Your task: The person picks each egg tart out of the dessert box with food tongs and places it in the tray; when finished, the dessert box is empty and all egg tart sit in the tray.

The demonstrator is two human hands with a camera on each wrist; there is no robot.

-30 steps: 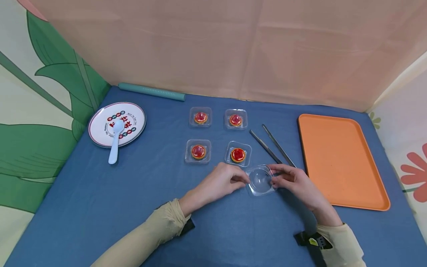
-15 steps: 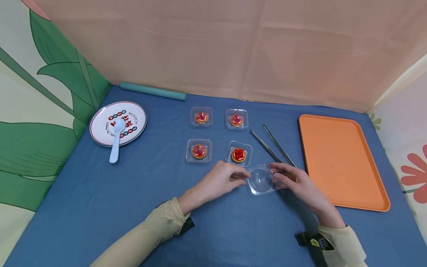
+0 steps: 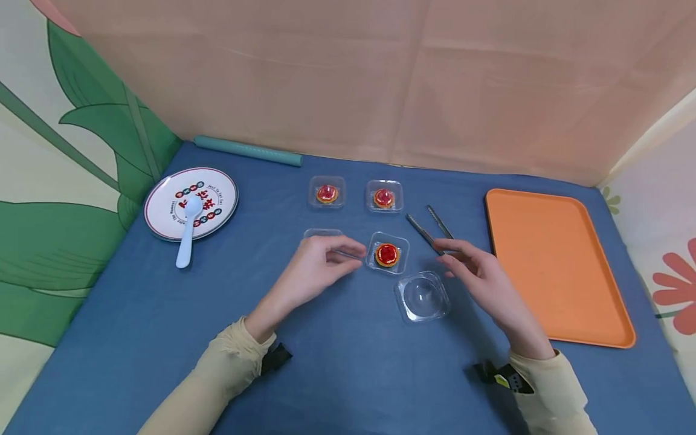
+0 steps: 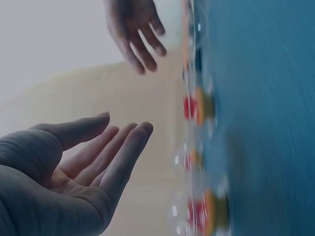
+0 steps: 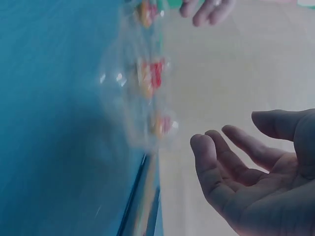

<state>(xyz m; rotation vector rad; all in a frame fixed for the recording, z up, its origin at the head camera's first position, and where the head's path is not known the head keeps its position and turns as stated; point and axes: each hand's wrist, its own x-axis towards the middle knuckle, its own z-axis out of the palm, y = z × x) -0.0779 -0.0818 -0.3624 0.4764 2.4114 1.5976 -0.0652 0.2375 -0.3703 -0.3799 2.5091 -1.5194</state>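
A clear plastic lid (image 3: 422, 296) lies on the blue cloth between my two hands. Just beyond it sits a red-topped tart (image 3: 386, 255) in an uncovered clear tray. My left hand (image 3: 312, 266) hovers with fingers loosely bent and nothing in them, hiding most of the front left tart pack. In the left wrist view that hand (image 4: 98, 172) has thumb and fingers apart. My right hand (image 3: 484, 284) is raised near the metal tongs (image 3: 424, 232), overlapping their handle end in the head view. In the right wrist view this hand (image 5: 256, 172) holds nothing.
Two packed tarts, one at back left (image 3: 327, 194) and one at back right (image 3: 383, 197), stand further off. An orange tray (image 3: 560, 266) lies at right. A plate (image 3: 163, 208) with a white spoon (image 3: 186, 244) is at left, a teal roll (image 3: 247, 150) behind.
Both hands have come away from the clear lid, which now lies by itself. My left hand has moved left over the front left pack; my right hand has shifted slightly up toward the tongs.
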